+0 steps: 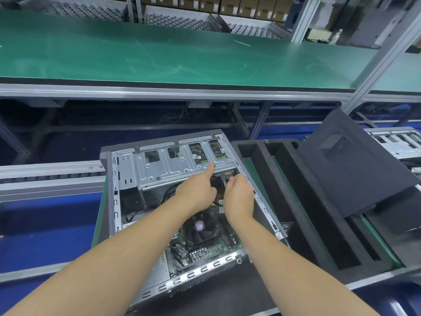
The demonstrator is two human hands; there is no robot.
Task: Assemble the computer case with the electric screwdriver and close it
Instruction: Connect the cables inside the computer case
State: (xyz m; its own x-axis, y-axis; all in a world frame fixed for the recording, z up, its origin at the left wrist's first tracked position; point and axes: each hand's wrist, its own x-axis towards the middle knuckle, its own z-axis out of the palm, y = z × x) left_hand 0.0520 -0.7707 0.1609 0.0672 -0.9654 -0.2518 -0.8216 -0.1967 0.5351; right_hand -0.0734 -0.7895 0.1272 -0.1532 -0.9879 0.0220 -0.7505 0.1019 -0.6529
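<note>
Both hands are inside the open computer case [182, 201], which lies on its side on a pallet at the near edge of the line, its interior facing up. The left hand [197, 192] has its forefinger extended, tip resting on the lower edge of the metal drive cage [173, 165], the other fingers curled under and holding nothing visible; the contact reads as steadying or locating the cage rather than gripping it. The right hand [239, 195] is cupped, fingers curled toward a cable connector [226, 175] just below the cage; whether it actually pinches the connector cannot be told, as the fingertips are turned away from the camera. The likely purpose is to seat or route that cable before the cage is fastened. The CPU fan [200, 225] and motherboard remain exposed beneath the forearms. The dark side panel [350, 167] stands tilted on the black foam tray [296, 201] to the right, apart from the case, so closing is not yet done. No electric screwdriver is in view.
</note>
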